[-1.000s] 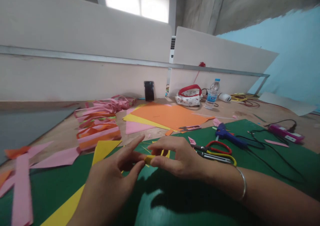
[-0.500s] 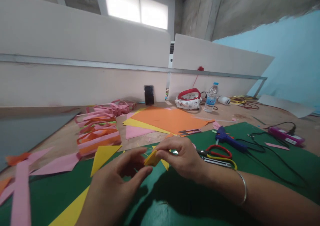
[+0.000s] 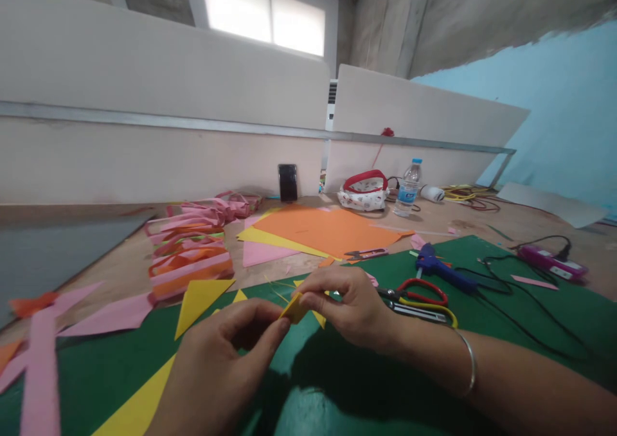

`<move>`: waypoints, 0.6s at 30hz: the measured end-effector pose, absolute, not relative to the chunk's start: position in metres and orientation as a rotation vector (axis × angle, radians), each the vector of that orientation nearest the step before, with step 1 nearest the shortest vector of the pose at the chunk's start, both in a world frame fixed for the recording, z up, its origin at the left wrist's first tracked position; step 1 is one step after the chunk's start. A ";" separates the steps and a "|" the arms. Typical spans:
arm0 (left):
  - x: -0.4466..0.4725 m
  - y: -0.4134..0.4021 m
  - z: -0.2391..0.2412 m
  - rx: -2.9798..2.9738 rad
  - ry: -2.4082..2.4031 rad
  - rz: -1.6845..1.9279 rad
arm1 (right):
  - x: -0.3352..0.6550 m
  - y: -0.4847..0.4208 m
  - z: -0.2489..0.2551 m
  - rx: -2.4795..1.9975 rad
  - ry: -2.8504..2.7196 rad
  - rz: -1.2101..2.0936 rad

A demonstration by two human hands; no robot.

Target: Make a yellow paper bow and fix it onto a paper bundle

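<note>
A small folded piece of yellow paper [image 3: 293, 310] is pinched between both hands above the green mat [image 3: 318, 407]. My left hand [image 3: 229, 352] grips its left edge between thumb and forefinger. From the right, my right hand [image 3: 344, 301] holds the upper right side of the paper, and a silver bangle [image 3: 471, 362] circles that wrist. Yellow paper triangles lie around: one yellow triangle [image 3: 200, 302] left of the hands, a long yellow strip [image 3: 139, 400] partly behind my left forearm, and a yellow scrap [image 3: 319, 319] under my right hand.
Scissors [image 3: 424, 293] and a blue glue gun [image 3: 441, 269] with black cord lie on the right. Orange sheets [image 3: 328, 227] and thread snips [image 3: 367, 254] are ahead. Pink and orange strips [image 3: 193, 262] sit left. A phone [image 3: 288, 182], pouch [image 3: 364, 191] and bottle [image 3: 409, 188] stand behind.
My left hand's fingers have closed onto the yellow paper's left edge; before, they were more spread around it. The right hand stays almost where it was.
</note>
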State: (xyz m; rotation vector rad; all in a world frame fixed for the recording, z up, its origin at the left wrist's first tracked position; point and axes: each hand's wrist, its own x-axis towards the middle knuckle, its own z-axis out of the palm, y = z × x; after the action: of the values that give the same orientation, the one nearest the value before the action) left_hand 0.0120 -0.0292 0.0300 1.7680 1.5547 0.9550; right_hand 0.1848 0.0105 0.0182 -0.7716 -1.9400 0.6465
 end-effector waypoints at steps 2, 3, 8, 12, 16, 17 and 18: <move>0.011 -0.028 0.029 1.766 1.576 0.951 | 0.184 0.009 0.019 -0.755 -1.925 0.641; 0.011 -0.028 0.029 1.763 1.585 0.951 | 0.183 0.009 0.019 -0.742 -1.916 0.630; 0.012 -0.030 0.029 1.729 1.543 0.960 | 0.182 0.008 0.021 -0.683 -1.927 0.590; 0.012 -0.031 0.030 1.660 1.507 0.933 | 0.182 0.007 0.023 -0.749 -1.924 0.670; 0.012 -0.029 0.030 1.538 1.404 0.939 | 0.180 0.005 0.026 -0.805 -1.893 0.745; 0.012 -0.028 0.030 1.503 1.380 0.944 | 0.180 0.005 0.027 -0.812 -1.886 0.753; 0.012 -0.027 0.029 1.459 1.350 0.943 | 0.180 0.005 0.028 -0.818 -1.883 0.755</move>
State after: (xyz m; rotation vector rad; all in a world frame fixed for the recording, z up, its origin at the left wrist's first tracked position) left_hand 0.0116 -0.0273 0.0288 1.4591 1.3505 0.9433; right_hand 0.1802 0.0048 0.0275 -0.8185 -1.8831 0.7546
